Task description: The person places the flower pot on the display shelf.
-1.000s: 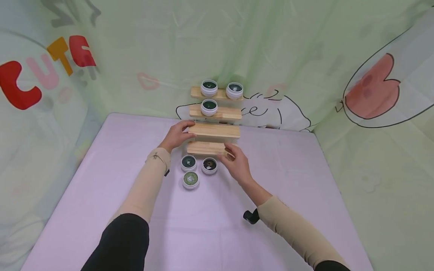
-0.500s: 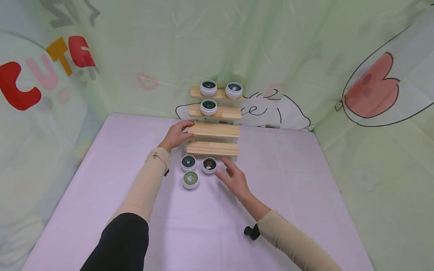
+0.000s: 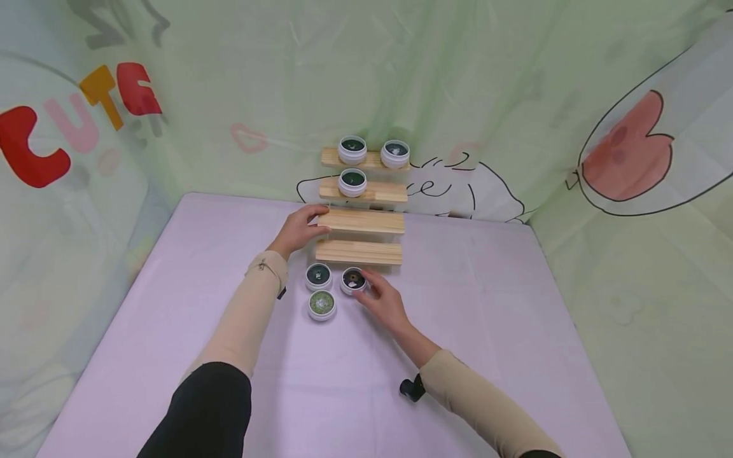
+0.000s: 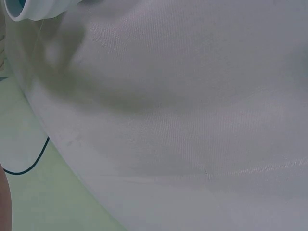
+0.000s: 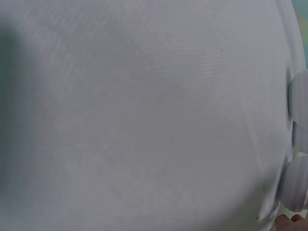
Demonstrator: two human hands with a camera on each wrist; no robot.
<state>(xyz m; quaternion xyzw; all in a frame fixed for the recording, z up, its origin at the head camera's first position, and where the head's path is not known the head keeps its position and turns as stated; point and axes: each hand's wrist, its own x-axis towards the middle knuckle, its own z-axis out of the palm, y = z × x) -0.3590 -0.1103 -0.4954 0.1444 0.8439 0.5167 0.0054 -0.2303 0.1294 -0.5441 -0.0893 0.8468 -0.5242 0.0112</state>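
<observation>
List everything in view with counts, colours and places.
Shelves: four, pale wood, tiered, at the back.
Shelf jars: three, white with dark tops, on the upper two shelves.
Table jars: three, white, tops dark or speckled green, before the lowest shelf.
Tablecloth: one, lilac, under table jars.
Curtain: count unclear, mostly pale green, behind and beside.
Bright letters: four, red, pink, orange, left.
Large heart: one, pinkish red, right.
Gadgets: two, black, by the sleeves.
Left grip: one, bare, holding the third-highest shelf's left end.
Right grip: one, bare, by the right table jar; contact unclear.
</observation>
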